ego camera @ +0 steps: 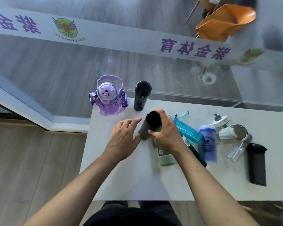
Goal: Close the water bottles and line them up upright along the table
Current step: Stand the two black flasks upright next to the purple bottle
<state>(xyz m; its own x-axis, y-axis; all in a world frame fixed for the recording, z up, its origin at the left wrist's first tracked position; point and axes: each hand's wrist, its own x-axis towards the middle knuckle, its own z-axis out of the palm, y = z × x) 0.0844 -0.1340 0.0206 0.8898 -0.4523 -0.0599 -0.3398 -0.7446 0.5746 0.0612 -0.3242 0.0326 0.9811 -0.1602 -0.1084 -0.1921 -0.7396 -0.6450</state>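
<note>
Forearms reach over the table (121, 176) to a grey bottle (143, 132) standing upright near its left end. The right hand (167, 129) curls round the black lid (153, 119), probably to twist it tight. The left hand (124, 136), fingers straight, rests against the body to steady it. Just beyond, a dark bottle (141, 97) and a purple bear bottle (109, 101) stand upright, seemingly starting the row. To the right, a pale green bottle (166, 155), teal bottle (188, 129), blue bottle (207, 144) and black bottle (256, 165) lie flat, not yet handled.

We see a matt white table (121, 176), a glossy translucent purple plastic jug (109, 101), clear teal plastic bottle (187, 128), and a matt black flask (256, 165).
</note>
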